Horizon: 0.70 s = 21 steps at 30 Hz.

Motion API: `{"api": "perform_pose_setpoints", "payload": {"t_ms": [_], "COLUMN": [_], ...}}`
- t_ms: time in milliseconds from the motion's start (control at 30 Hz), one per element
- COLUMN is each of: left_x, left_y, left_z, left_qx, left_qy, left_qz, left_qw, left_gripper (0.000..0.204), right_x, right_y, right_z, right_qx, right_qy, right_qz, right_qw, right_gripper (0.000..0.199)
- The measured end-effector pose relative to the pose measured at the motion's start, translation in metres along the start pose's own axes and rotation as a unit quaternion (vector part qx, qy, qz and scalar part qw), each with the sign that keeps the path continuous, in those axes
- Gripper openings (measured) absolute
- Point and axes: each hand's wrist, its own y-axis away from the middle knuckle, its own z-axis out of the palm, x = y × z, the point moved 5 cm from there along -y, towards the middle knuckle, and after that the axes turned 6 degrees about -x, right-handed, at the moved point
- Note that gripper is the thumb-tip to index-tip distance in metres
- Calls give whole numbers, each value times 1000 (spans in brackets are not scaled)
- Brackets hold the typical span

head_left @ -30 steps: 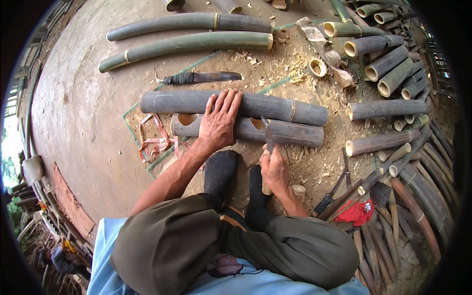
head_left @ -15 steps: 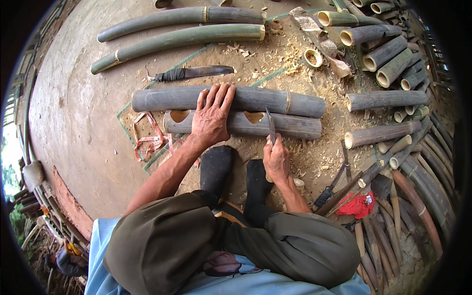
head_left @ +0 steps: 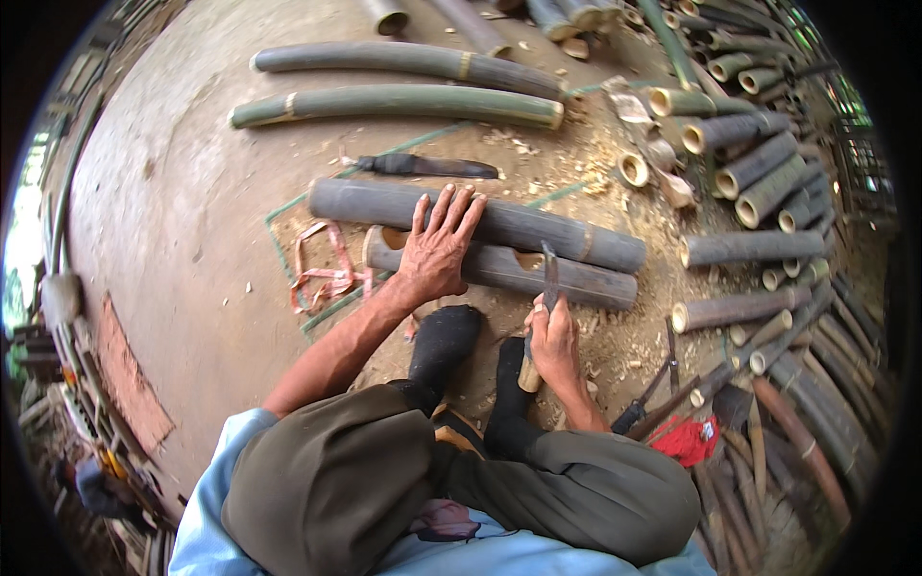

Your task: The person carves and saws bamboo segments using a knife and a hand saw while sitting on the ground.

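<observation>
My left hand (head_left: pixel 439 250) lies spread and flat across two grey bamboo tubes set side by side. Its palm rests on the near tube (head_left: pixel 586 286), its fingers reach onto the far tube (head_left: pixel 360 202). Openings are cut into the near tube: one at its left end, partly beside my wrist, another between my two hands. My right hand (head_left: pixel 555 338) is closed around the pale wooden handle of a knife (head_left: pixel 551 278). The blade points away from me, over the near tube, its tip beside the right-hand opening. Whether the edge touches the bamboo I cannot tell.
Beyond the tubes lies a dark-handled large blade (head_left: pixel 423 166), then two long bamboo poles (head_left: pixel 394 106). Cut bamboo pieces (head_left: pixel 754 248) are heaped along the right. Wood shavings (head_left: pixel 586 173) litter the floor. Pink-red strips (head_left: pixel 331 274) lie left; a red bag (head_left: pixel 687 440) lies right.
The whole view has shifted and tilted, so the tubes now slant down to the right. My left hand stays on the tubes; the knife remains in my right hand near the same opening.
</observation>
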Motion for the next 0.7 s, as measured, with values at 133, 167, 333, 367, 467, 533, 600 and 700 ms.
{"api": "perform_pose_setpoints", "payload": {"t_ms": [133, 167, 333, 367, 467, 533, 600, 700], "left_x": [-66, -87, -127, -129, -130, -131, -132, -134], "left_y": [25, 35, 58, 59, 59, 58, 58, 60], "left_z": [-19, -21, -36, -38, -37, -37, -37, -36], "left_qx": [-12, 11, -11, -8, -4, -3, 13, 20], "left_qy": [-26, -25, -34, -27, -9, 9, 19, 20], "left_qz": [-62, -77, -105, -109, -95, -95, -89, -87], "left_qw": [998, 997, 994, 994, 995, 995, 996, 996], "left_gripper": [142, 146, 150, 150, 148, 146, 143, 143], "right_x": [-25, -34, -67, -68, -60, -58, -60, -67], "right_y": [-14, -18, -28, -30, -38, -39, -41, -43], "right_z": [37, 53, 103, 107, 118, 121, 121, 123], "right_qx": [-52, -77, -157, -171, -172, -176, -183, -201], "right_qy": [65, 67, 131, 149, 170, 177, 181, 181], "right_qz": [-121, -143, -156, -138, -141, -130, -117, -105], "right_qw": [989, 984, 966, 964, 960, 959, 959, 957], "right_gripper": [22, 21, 20, 21, 22, 23, 23, 23]}}
